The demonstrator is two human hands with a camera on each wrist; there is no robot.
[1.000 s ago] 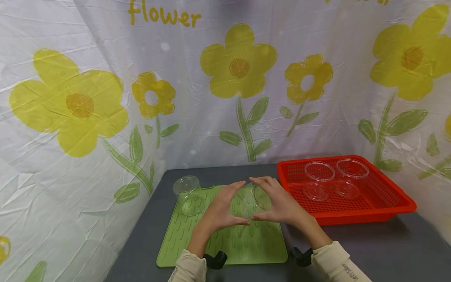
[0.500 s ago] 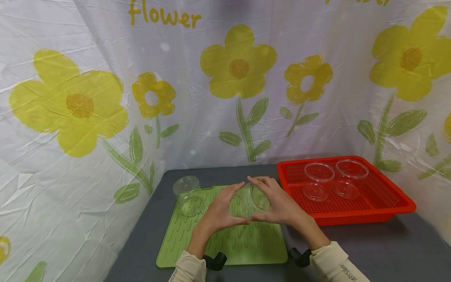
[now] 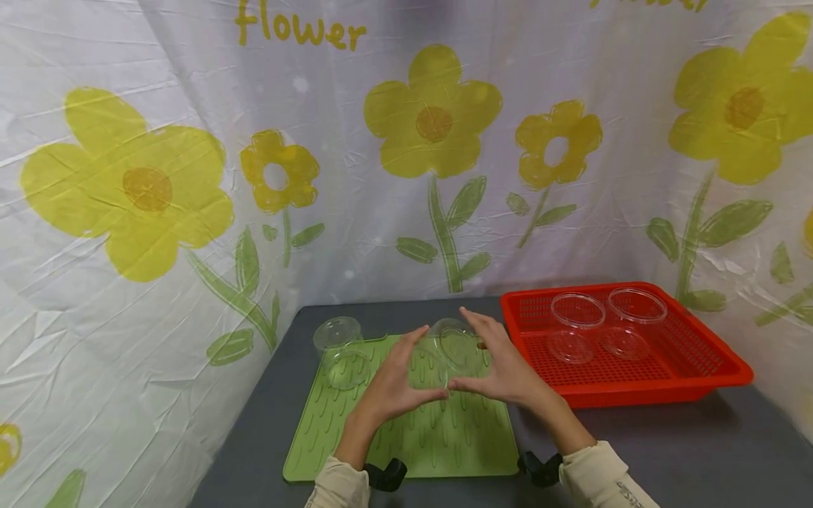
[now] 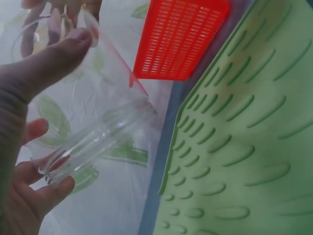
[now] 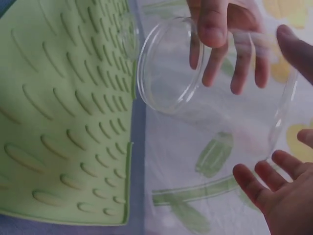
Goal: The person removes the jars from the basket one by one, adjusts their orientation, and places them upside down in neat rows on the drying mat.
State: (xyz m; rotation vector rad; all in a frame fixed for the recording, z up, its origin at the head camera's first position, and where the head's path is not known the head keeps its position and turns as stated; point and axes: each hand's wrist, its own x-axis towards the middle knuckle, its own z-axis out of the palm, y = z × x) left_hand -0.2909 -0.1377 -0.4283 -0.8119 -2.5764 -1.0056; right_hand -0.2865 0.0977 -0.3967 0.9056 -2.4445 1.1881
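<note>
A clear, see-through round jar (image 3: 459,349) is held tilted between both hands, over the back of the green mat (image 3: 438,444). My left hand (image 3: 390,384) holds its left side, with the thumb below and the fingers above in the head view. In the left wrist view, those fingers touch the jar's rounded edge (image 4: 51,171). My right hand (image 3: 508,367) curves around its right side, thumb low and index finger stretched upward. The jar's round rim (image 5: 168,66) shows in the right wrist view. Its clear walls make the exact contact of some fingertips hard to see.
Another clear jar (image 3: 341,353) stands at the mat's back left corner. On the right, a red basket (image 3: 635,388) holds two clear jars (image 3: 576,328). The dark table (image 3: 254,430) backs onto a hanging flower-print sheet (image 3: 356,233).
The jar has turned between the hands, and its round end now shows higher up. The right fingers have shifted upward and right, widening the gap between the hands' upper fingertips.
</note>
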